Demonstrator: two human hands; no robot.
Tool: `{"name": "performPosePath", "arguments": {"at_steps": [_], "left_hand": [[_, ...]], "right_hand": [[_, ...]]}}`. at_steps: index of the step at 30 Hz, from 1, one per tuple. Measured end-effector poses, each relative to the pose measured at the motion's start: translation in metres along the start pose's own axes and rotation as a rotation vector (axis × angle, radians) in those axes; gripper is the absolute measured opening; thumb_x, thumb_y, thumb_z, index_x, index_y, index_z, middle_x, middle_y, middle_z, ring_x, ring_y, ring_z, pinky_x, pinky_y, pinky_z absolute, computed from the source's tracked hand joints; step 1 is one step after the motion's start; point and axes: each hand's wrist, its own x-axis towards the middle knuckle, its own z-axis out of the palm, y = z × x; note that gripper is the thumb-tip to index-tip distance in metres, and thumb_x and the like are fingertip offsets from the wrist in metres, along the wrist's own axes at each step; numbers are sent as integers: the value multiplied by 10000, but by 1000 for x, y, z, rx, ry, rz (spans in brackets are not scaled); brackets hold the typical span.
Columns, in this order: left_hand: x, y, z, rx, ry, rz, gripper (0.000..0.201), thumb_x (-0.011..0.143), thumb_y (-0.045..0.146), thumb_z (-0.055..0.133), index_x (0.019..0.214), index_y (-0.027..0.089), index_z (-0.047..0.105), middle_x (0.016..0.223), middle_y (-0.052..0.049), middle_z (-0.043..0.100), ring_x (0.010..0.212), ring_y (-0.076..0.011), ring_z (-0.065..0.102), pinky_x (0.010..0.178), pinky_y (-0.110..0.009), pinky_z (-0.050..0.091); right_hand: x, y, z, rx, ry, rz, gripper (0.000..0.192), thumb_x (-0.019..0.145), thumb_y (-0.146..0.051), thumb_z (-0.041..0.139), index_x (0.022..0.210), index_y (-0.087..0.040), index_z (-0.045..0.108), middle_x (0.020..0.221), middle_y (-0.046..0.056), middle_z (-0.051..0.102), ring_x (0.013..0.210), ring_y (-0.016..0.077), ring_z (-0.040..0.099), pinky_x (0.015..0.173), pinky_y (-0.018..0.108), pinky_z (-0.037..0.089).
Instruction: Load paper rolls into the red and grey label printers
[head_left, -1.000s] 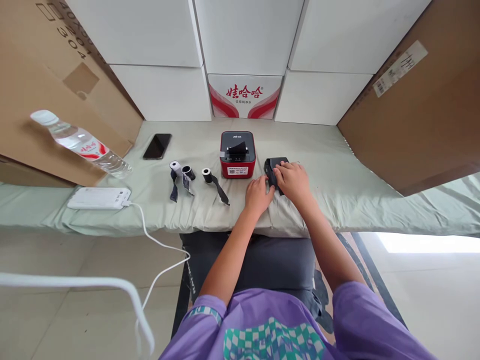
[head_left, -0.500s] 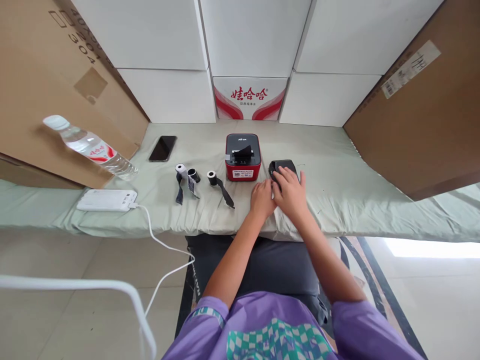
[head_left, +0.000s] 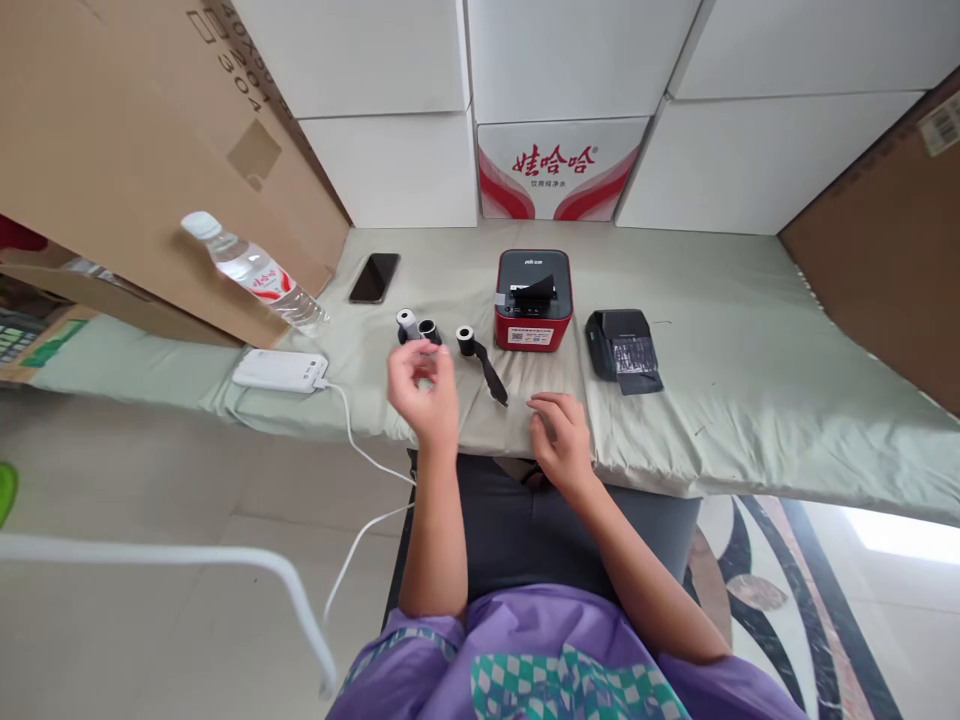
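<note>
My left hand [head_left: 421,390] is raised just in front of two small paper rolls [head_left: 417,327], fingers loosely bent, and I see nothing in it. It hides the dark strips that hang from those rolls. My right hand [head_left: 559,435] rests flat near the table's front edge, fingers apart, holding nothing. A black label printer [head_left: 621,343] lies to its upper right, apart from both hands, with paper at its slot. A red-and-black printer [head_left: 533,299] stands in the middle. A third roll [head_left: 466,340] with a black strip lies between the hands.
The table [head_left: 750,370] is covered with a pale green cloth. On its left part lie a black phone [head_left: 373,277], a tilted water bottle [head_left: 251,270] and a white power bank [head_left: 279,370] with a cable. Cardboard and white boxes [head_left: 390,170] stand behind.
Both hands have left the black printer. My left hand swung left toward the small rolls, and my right hand drew back to the table's front edge. The camera view shifted, so things appear further right.
</note>
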Motion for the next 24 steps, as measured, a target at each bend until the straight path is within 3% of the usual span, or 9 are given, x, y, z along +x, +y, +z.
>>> {"name": "performPosePath", "arguments": {"at_steps": [2, 5, 8, 10, 12, 16, 20, 24], "left_hand": [[9, -20, -11, 6, 34, -94, 227, 923, 328, 739, 1052, 193, 610, 881, 2, 692, 628, -85, 555, 598, -211, 451], [7, -45, -19, 12, -61, -206, 268, 884, 366, 766, 1039, 186, 641, 880, -6, 703, 591, -75, 520, 589, -212, 436], [-3, -57, -18, 18, -132, -277, 247, 885, 396, 741, 991, 182, 679, 822, -22, 721, 621, -107, 598, 606, -224, 465], [-9, -61, -15, 16, -137, -286, 241, 904, 415, 705, 968, 184, 678, 776, -24, 718, 661, -138, 665, 632, -237, 496], [-12, -62, -12, 26, -133, -275, 237, 918, 423, 678, 955, 189, 667, 742, -18, 707, 669, -153, 692, 643, -246, 510], [-11, -65, -10, 45, -159, -266, 227, 921, 417, 656, 948, 192, 658, 688, 4, 677, 597, -133, 642, 602, -235, 482], [-9, -66, -11, 17, -285, -272, 212, 926, 403, 648, 935, 192, 670, 609, 35, 616, 531, -117, 588, 552, -219, 449], [-13, -63, -13, -11, -265, -159, 258, 944, 451, 645, 928, 195, 674, 591, 35, 605, 500, -111, 566, 520, -222, 424]], "right_hand": [[7, 0, -2, 24, -25, 34, 262, 999, -263, 469, 1053, -272, 726, 1052, 111, 780, 1026, 304, 742, 936, 508, 583], [27, -3, -11, 26, -3, 55, 273, 1002, -265, 450, 1085, -280, 709, 1051, 104, 778, 1031, 302, 729, 937, 491, 587], [65, -10, -19, -43, 18, 6, 328, 1018, -251, 420, 1189, -261, 700, 1133, 118, 779, 1102, 305, 702, 996, 480, 573], [96, -19, -18, -120, -36, -51, 393, 1030, -229, 402, 1315, -210, 671, 1233, 152, 767, 1204, 315, 663, 1040, 468, 553], [125, -31, -12, -248, -192, -80, 433, 1029, -198, 396, 1391, -166, 632, 1322, 185, 743, 1251, 339, 642, 1026, 468, 543], [163, -52, 5, -496, -474, 1, 378, 1021, -137, 383, 1312, -131, 624, 1252, 221, 754, 975, 324, 743, 775, 380, 530], [172, -63, 16, -628, -528, 17, 339, 985, -71, 408, 1234, -119, 633, 1103, 231, 776, 904, 319, 780, 701, 342, 498], [176, -69, 24, -637, -566, -12, 363, 946, -39, 442, 1251, -68, 636, 1043, 272, 771, 953, 343, 791, 719, 364, 534]]}}
